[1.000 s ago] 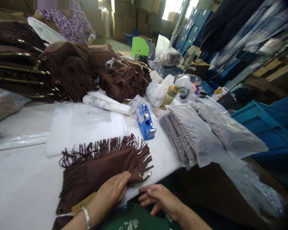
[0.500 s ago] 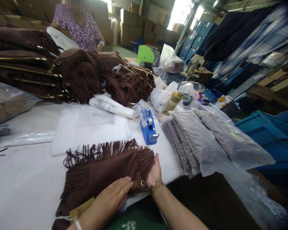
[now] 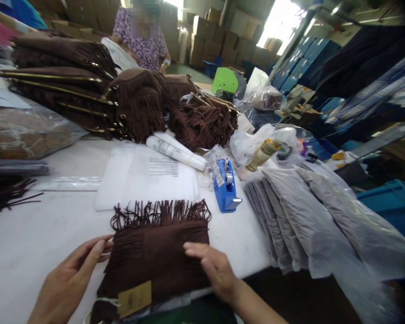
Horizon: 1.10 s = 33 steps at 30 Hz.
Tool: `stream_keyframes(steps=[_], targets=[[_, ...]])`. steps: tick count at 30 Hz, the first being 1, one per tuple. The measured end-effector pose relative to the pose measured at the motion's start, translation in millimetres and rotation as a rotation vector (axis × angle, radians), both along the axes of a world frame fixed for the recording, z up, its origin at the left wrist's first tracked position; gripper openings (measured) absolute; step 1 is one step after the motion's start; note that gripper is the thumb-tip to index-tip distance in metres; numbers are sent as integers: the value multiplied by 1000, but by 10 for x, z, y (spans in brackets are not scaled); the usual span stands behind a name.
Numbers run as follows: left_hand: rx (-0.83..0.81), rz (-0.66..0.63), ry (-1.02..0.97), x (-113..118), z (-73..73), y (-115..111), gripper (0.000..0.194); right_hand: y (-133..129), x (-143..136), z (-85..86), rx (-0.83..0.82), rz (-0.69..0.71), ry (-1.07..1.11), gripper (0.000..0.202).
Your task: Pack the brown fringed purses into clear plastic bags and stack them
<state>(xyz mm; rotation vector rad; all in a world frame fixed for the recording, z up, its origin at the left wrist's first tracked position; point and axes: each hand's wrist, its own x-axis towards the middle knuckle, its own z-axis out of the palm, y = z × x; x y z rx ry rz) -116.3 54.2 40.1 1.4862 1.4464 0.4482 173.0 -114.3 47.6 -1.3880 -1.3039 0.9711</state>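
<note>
- The fringed bag now looks tidier, its right end folded in.
- Our right hand lies open there.
- Our left hand half-curls at the bag's left edge; grip unclear.

Left hand loosely curved, right hand open and angled leftward.

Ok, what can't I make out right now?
All in the head view:
- Brown fringed bag: near side cut off by the bottom edge.
- Tan tag: print too small and blurred.
- Left hand: fingertips blurred at the bag's side, so its grip is unclear.
- White plastic sheet: printed text too small.
</note>
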Motion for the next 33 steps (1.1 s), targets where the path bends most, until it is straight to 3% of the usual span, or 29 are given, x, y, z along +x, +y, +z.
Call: stream_keyframes(steps=[2,4,6,9,11,14,18,24,27,29,31,33], targets=[[-251,86,-89,-155,-6,192,47,-28,258,-60,-154,-420,270,46],[-447,106,-265,-207,3,314,51,25,555,-163,-392,-527,523,53],[-564,101,-385,-172,21,395,52,163,790,-249,-618,-423,703,57],[-700,35,-454,-48,54,508,48,481,910,-282,-829,-128,892,64],[-763,-60,-491,33,71,596,46,726,859,-264,-879,56,978,66],[-841,-230,-562,140,78,746,49,1060,733,-256,-872,217,1051,67],[-916,-312,-615,342,31,944,48,1344,650,-344,-907,273,1035,68],[-1167,-369,-640,717,-181,1154,46,1543,587,-553,-925,267,1022,72],[-1134,-412,-682,816,-190,1170,45,1603,585,-575,-885,312,977,77],[-1033,-495,-685,838,-95,1137,48,1624,617,-512,-855,344,886,79],[-828,-646,-612,830,57,1064,51,1622,651,-364,-812,379,703,78],[-520,-851,-463,797,203,940,50,1589,649,-146,-706,480,434,69]])
